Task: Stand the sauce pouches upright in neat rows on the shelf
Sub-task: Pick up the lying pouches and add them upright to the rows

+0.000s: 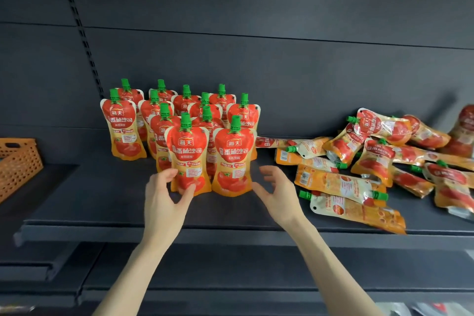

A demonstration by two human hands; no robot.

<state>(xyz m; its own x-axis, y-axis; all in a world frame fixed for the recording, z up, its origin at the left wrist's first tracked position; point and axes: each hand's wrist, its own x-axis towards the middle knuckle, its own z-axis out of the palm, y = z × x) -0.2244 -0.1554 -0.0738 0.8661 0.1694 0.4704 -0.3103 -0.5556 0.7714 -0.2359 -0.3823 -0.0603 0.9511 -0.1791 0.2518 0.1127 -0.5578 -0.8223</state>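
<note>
You have twelve standing pouches (120, 123) upright in rows left of the middle of the shelf (89, 200). A loose pile of lying pouches (359, 161) toward its right end is too overlapped to count, and one orange basket (15, 161) sits beyond the left end. Your left hand (164, 195) grips the base of the front-left pouch (188, 146) near the front edge, fingers on its left side and thumb on its face. Your right hand (277, 192) is spread wide and holds nothing, just beside the front-right pouch (232, 161).

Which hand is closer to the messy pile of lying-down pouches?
Right. The right hand is just left of the pile, open; the left hand is farther left, holding the front-left standing pouch.
</note>
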